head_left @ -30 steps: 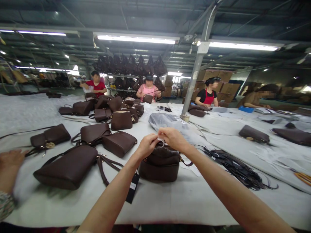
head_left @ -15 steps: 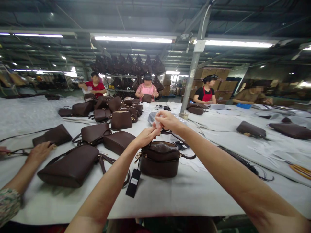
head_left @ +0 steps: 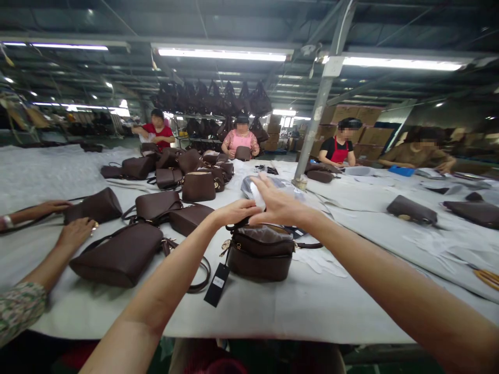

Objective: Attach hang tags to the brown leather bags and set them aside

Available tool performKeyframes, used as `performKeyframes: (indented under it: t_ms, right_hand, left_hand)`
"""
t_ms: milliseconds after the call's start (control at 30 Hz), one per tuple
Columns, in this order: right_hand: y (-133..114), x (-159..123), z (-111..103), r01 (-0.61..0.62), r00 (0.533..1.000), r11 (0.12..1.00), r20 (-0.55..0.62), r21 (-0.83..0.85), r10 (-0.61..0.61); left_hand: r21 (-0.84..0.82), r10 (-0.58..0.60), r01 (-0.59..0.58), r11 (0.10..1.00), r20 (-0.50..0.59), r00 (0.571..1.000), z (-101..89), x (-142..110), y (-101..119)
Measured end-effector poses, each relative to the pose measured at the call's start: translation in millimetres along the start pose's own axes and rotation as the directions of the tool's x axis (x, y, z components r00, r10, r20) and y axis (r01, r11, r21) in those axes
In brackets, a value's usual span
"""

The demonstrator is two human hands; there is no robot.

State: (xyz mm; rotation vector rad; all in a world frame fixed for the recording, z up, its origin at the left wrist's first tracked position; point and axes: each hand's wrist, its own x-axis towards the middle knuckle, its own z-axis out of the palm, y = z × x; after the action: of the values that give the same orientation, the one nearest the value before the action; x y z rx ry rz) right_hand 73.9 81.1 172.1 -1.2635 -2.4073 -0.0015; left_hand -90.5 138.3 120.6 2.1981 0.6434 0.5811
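Observation:
A dark brown handbag [head_left: 260, 262] stands upright in front of me, its top open with clear plastic showing inside. A black hang tag [head_left: 217, 284] dangles from its left side onto the table. Just above the bag, my left hand [head_left: 237, 212] has its fingers closed at the lower edge of a small white piece [head_left: 258, 195], thin and soft-looking. My right hand [head_left: 278, 203] is open close beside it, its fingers stretched out over the piece. Whether the right fingers touch the piece is hard to tell. Part of the bag's handle is hidden behind my hands.
On the left, a co-worker's hands [head_left: 78, 234] rest at another brown bag [head_left: 95, 205]. Several more brown bags [head_left: 198, 186] crowd the table [head_left: 312, 317]. A metal post [head_left: 317, 111] rises beyond my hands. White gloves [head_left: 319, 262] lie right of the bag, scissors [head_left: 487, 278] farther right.
My right hand has opened from a pinch on the white piece and its fingers are spread. A co-worker's other hand has come onto the bag at left. The view has shifted slightly.

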Motion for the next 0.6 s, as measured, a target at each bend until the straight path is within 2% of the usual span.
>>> performKeyframes:
  t_ms: [67, 100, 133, 167, 200, 233, 267, 300, 333, 367, 433, 500, 600]
  right_hand:
    - [-2.1, -12.9, 7.0, -0.077, 0.989, 0.964, 0.1, -0.253, 0.106]
    - [-0.8, -18.4, 11.1, -0.126, 0.978, 0.937, 0.118, -0.325, 0.172]
    - [2.5, -23.1, 15.0, -0.17, 0.965, 0.919, 0.127, -0.357, 0.228]
    - [7.8, -26.7, 18.3, -0.2, 0.955, 0.913, 0.137, -0.355, 0.262]
    - [14.7, -29.4, 20.9, -0.211, 0.951, 0.922, 0.15, -0.326, 0.271]
    - [22.6, -31.1, 22.7, -0.203, 0.953, 0.94, 0.165, -0.275, 0.255]
    - [30.5, -31.9, 23.7, -0.179, 0.96, 0.961, 0.174, -0.212, 0.217]
    - [37.6, -31.8, 24.1, -0.149, 0.97, 0.978, 0.173, -0.143, 0.173]
    - [43.3, -30.9, 24.0, -0.12, 0.978, 0.99, 0.163, -0.076, 0.131]
    - [47.1, -29.3, 23.5, -0.1, 0.983, 0.995, 0.151, -0.012, 0.1]
    - [49.3, -24.7, 22.3, -0.129, 0.98, 0.984, 0.166, 0.124, 0.107]
    - [47.3, -20.0, 21.1, -0.259, 0.948, 0.929, 0.255, 0.265, 0.192]
    - [45.9, -16.2, 19.0, -0.462, 0.867, 0.792, 0.391, 0.398, 0.309]
  left_hand:
    - [0.042, 0.03, -0.029, 0.999, -0.023, 0.999, 2.3, 0.7, -0.3]
    - [0.082, 0.048, -0.042, 0.996, -0.065, 0.997, 4.8, -1.0, 0.6]
    - [0.139, 0.073, -0.053, 0.989, -0.15, 0.986, 8.4, -4.8, 2.5]
    - [0.209, 0.109, -0.05, 0.977, -0.281, 0.953, 13.2, -10.6, 5.2]
    - [0.281, 0.155, -0.03, 0.959, -0.434, 0.888, 19.6, -18.4, 8.5]
    - [0.351, 0.212, 0.001, 0.936, -0.569, 0.795, 27.7, -27.4, 12.0]
    - [0.408, 0.271, 0.027, 0.913, -0.653, 0.708, 37.7, -36.8, 15.3]
    - [0.462, 0.321, 0.026, 0.887, -0.655, 0.684, 49.3, -45.7, 17.9]
    - [0.525, 0.365, -0.012, 0.851, -0.575, 0.733, 62.1, -53.2, 19.5]
    - [0.585, 0.38, -0.047, 0.81, -0.462, 0.801, 75.5, -58.6, 20.0]
    - [0.681, 0.315, 0.005, 0.732, -0.345, 0.884, 100.8, -62.1, 17.7]
    - [0.75, 0.212, 0.109, 0.653, -0.319, 0.923, 119.3, -58.1, 12.5]
    - [0.8, 0.136, 0.186, 0.571, -0.315, 0.939, 130.9, -49.6, 4.0]
